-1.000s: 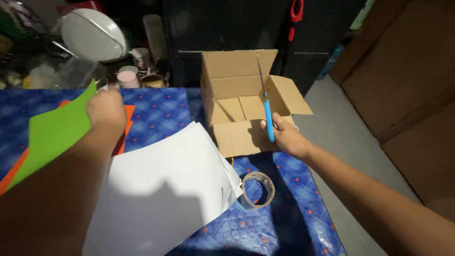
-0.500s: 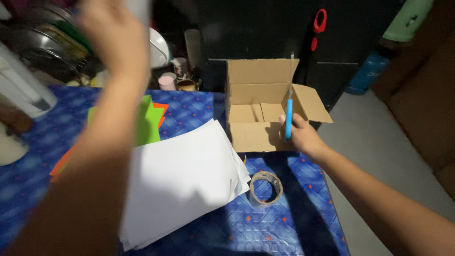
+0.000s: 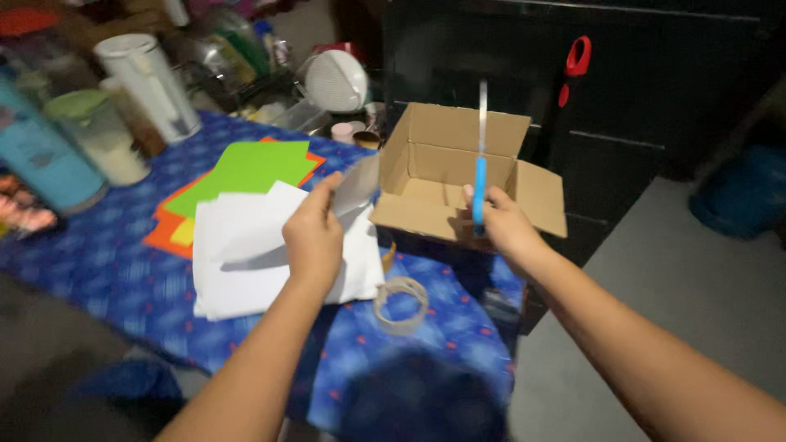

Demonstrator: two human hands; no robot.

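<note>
My right hand (image 3: 498,223) grips blue-handled scissors (image 3: 480,176), blades pointing up, in front of an open cardboard box (image 3: 458,176). My left hand (image 3: 313,237) pinches the corner of a white sheet of paper (image 3: 354,188), lifted off the stack of white paper (image 3: 246,254) that lies on the blue patterned tablecloth (image 3: 106,262). Green paper (image 3: 246,168) and orange paper (image 3: 164,233) lie behind the white stack. A roll of clear tape (image 3: 401,304) rests on the cloth between my two forearms.
Jars, a tall white container (image 3: 147,86), a blue bottle (image 3: 37,155) and a round white fan-like object (image 3: 336,80) crowd the far left of the table. A dark cabinet (image 3: 655,98) with a red handle stands behind the box. Grey floor lies to the right.
My left hand came down from above the table and took hold of a white sheet at the stack. The view swung left and back. The right hand kept the scissors upright by the box.
</note>
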